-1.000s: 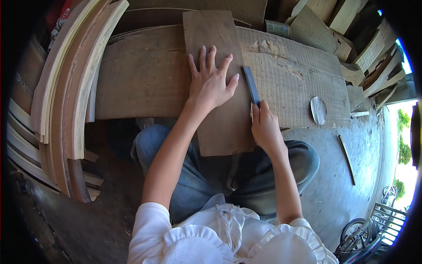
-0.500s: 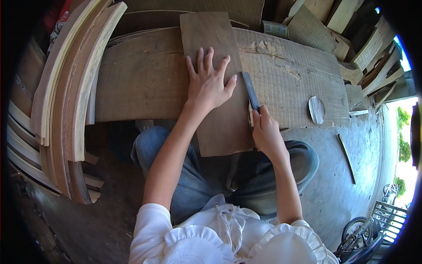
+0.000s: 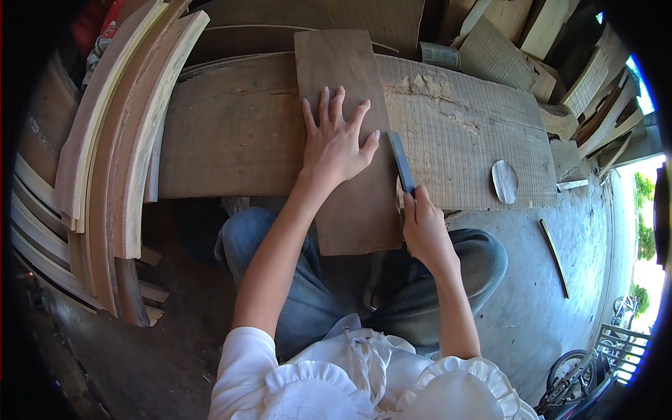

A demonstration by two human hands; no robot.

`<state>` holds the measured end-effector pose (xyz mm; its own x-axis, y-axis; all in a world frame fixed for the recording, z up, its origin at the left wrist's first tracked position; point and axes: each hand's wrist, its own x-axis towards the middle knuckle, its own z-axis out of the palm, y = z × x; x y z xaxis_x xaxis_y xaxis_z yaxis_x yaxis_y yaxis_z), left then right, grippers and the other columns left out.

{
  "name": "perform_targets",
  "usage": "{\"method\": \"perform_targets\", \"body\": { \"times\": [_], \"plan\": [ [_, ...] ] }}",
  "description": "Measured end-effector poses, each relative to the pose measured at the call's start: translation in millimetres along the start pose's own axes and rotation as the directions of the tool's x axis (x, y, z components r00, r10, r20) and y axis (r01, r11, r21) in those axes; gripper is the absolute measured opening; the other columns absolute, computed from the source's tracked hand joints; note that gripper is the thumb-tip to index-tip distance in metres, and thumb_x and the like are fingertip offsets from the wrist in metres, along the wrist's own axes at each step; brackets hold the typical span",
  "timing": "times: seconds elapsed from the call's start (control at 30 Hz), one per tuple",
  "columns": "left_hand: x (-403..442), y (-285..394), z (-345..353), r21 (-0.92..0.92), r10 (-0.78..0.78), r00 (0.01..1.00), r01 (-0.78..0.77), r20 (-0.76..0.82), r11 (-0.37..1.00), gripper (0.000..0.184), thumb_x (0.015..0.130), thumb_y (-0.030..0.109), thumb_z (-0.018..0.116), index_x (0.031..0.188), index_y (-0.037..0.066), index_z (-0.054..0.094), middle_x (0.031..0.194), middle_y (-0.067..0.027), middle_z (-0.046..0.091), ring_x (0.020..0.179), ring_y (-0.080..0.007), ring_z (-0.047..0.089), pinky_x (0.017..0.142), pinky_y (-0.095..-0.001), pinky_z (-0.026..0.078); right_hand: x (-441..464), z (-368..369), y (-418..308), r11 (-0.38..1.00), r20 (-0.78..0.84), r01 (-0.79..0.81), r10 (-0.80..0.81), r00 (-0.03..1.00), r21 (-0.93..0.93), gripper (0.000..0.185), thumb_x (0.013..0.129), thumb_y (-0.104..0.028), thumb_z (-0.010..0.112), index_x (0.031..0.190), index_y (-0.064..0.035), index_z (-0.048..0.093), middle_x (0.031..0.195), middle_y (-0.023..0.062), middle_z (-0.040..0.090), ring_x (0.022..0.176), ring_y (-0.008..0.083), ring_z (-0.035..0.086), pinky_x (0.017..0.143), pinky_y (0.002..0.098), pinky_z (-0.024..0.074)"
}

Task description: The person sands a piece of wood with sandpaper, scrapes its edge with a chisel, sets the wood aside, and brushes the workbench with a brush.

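A brown rectangular wooden board [image 3: 350,217] lies crosswise over a wider plank, its near end jutting past the plank toward my knees. Spread flat on the board's middle is my left hand [image 3: 337,143], fingers apart and pointing away from me. My right hand [image 3: 425,227] is wrapped round the near end of a dark grey flat file [image 3: 401,162]; its handle is hidden in the fingers. The file lies along the board's right edge, tip pointing away. Whether it touches that edge I cannot tell.
Beneath the board is the wide rough plank [image 3: 469,133], with a pale oval piece [image 3: 504,182] on its right part. Long curved wood strips [image 3: 133,140] are stacked at left. Offcuts [image 3: 497,52] and a tin can [image 3: 439,56] sit behind. A thin stick [image 3: 554,259] lies on the floor.
My right hand and the file have slid slightly toward me along the board's edge. My left hand keeps its place on the board. The whole view has shifted a little.
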<state>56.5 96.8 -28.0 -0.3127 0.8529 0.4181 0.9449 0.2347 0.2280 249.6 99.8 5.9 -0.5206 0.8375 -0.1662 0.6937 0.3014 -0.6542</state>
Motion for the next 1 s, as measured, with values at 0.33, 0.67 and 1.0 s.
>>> {"method": "perform_targets", "body": {
  "times": [0.33, 0.67, 1.0],
  "plan": [
    [2, -2, 4, -0.032, 0.012, 1.000, -0.013, -0.012, 0.999, 0.055, 0.084, 0.043, 0.048, 0.132, 0.015, 0.043, 0.140, -0.0241, 0.029, 0.134, -0.0408, 0.019, 0.106, -0.0611, 0.005, 6, -14, -6, 0.974, 0.143, -0.148, 0.124, 0.982, 0.170, 0.026, 0.096, -0.023, 0.038, 0.088, 0.0005, 0.043, 0.066, 0.0261, 0.057, 0.050, 0.0386, 0.057, 0.051, 0.0462, 0.0458],
    [2, -2, 2, -0.033, 0.006, 1.000, -0.007, -0.004, 0.999, 0.055, 0.084, 0.042, 0.049, 0.131, 0.015, 0.043, 0.140, -0.0237, 0.028, 0.133, -0.0412, 0.019, 0.106, -0.0608, 0.006, 19, -2, 7, 0.982, 0.057, -0.042, 0.032, 0.998, 0.183, 0.025, 0.096, -0.024, 0.039, 0.086, -0.0009, 0.042, 0.061, 0.0185, 0.051, 0.049, 0.0329, 0.050, 0.046, 0.0417, 0.0389],
    [1, 1, 3, -0.027, 0.003, 1.000, -0.003, 0.012, 1.000, 0.056, 0.084, 0.042, 0.049, 0.131, 0.015, 0.042, 0.140, -0.0240, 0.028, 0.134, -0.0414, 0.018, 0.106, -0.0609, 0.005, 14, -16, -5, 0.954, 0.198, -0.221, 0.181, 0.963, 0.204, 0.028, 0.096, -0.025, 0.037, 0.088, 0.0004, 0.043, 0.072, 0.0283, 0.057, 0.056, 0.0432, 0.057, 0.052, 0.0474, 0.0459]
  ]
}}
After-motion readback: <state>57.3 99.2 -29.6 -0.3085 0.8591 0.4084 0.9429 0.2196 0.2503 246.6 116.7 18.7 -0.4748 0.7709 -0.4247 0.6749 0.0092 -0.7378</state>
